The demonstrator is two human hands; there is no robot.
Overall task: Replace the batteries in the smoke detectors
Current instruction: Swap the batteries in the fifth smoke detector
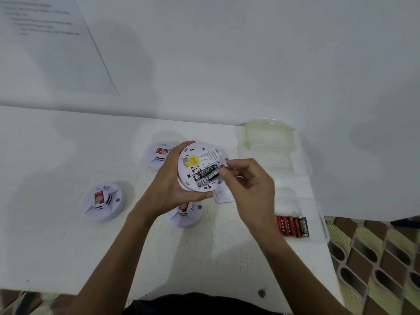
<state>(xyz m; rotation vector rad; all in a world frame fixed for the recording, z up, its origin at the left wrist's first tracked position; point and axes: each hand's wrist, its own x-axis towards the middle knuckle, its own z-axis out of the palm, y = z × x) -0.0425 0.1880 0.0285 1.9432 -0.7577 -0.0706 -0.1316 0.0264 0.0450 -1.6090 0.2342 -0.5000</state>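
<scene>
My left hand point(169, 178) grips a white round smoke detector point(200, 153) above the table, its back facing me with the battery bay uncovered. One black battery point(204, 172) lies in the bay. My right hand point(250, 185) pinches a second black battery point(216, 172) by its end, tilted at the bay beside the first. Three more white smoke detectors lie on the table: one at the left point(103, 201), one behind my left hand point(158, 154), one partly hidden under my wrists point(187, 213).
A clear plastic container point(316, 214) at the table's right edge holds a row of red and black batteries point(292, 226). Its green-rimmed lid point(270, 135) lies behind it. A small paper slip point(223, 195) lies under the held detector. A white wall with a sheet of paper point(52, 42) rises behind.
</scene>
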